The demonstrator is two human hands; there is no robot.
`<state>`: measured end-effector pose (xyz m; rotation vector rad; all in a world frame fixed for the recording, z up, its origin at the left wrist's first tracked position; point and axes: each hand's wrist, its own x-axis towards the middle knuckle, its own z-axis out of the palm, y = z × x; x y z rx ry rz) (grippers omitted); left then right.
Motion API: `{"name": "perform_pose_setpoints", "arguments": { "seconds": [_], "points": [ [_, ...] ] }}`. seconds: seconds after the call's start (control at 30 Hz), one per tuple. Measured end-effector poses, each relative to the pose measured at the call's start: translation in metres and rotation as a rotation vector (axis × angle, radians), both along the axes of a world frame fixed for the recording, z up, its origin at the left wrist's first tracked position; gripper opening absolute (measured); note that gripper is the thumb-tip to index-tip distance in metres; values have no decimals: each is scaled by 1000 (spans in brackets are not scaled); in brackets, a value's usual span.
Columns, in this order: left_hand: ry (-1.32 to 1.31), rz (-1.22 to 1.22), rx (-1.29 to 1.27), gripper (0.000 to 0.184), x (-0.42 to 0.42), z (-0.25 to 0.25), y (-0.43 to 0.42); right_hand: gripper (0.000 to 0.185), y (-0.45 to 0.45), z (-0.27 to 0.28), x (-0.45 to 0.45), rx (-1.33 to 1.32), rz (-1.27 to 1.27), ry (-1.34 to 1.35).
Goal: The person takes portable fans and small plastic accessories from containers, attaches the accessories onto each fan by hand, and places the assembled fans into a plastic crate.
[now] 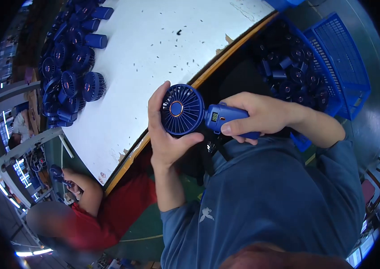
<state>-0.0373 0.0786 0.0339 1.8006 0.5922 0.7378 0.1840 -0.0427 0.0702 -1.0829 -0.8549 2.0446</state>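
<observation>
A blue handheld fan (183,110) is held between both hands, in front of the table's wooden edge. My left hand (165,136) curves around the round fan head, fingers along its far side and thumb below it. The handle, with a small lit digital display, lies in my right hand (257,116), whose thumb presses on its face near a small button. The fan head joins the handle at a narrow neck.
Many blue fans (71,85) are piled along the far side of the white table (154,54). More fans fill a blue basket (328,85) at right, beside another blue crate (342,62). A co-worker in red (109,219) holds a fan at lower left.
</observation>
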Motion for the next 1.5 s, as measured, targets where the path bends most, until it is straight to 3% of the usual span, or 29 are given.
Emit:
{"name": "perform_pose_setpoints", "arguments": {
  "seconds": [0.03,0.2,0.27,0.37,0.5,0.63,0.7,0.8,1.0,1.03,1.07,1.17,1.3,1.43,1.5],
  "points": [
    [100,-64,165,112,-6,0,9,28,-1,3,1,-12,-4,7],
    [75,-9,214,98,-7,-1,-2,27,-5,-1,1,-17,15,19],
    [164,5,451,96,-6,3,-7,27,-9,-16,1,-27,28,16],
    [229,-46,532,92,-6,5,-15,29,-21,-19,-1,-33,29,-9],
    [217,1,480,89,-8,4,-22,31,-16,-11,3,-123,66,-39],
    [215,43,489,89,-11,-7,-29,32,-20,-18,-1,-19,34,-75],
    [209,42,500,89,-12,-9,-32,33,-22,-16,-1,33,80,-257],
    [205,60,478,89,-14,-13,-35,28,-19,-19,-1,-63,108,-142],
    [218,49,508,89,-18,-16,-41,29,-27,-22,-5,-18,105,-175],
    [199,56,444,90,-18,-17,-42,30,-23,-29,-3,-124,142,3],
    [176,64,383,90,-18,-18,-44,30,-22,-27,-1,-129,142,4],
    [261,59,254,92,-23,-25,-46,34,-19,-22,4,-181,217,-138],
    [308,42,440,93,-24,-24,-49,35,-20,-28,-2,-121,222,-206],
    [271,42,462,96,-25,-31,-44,34,-18,-21,-3,-117,216,-235],
    [276,2,312,98,-28,-31,-39,34,-16,-14,-1,-96,216,-288]
  ]
}}
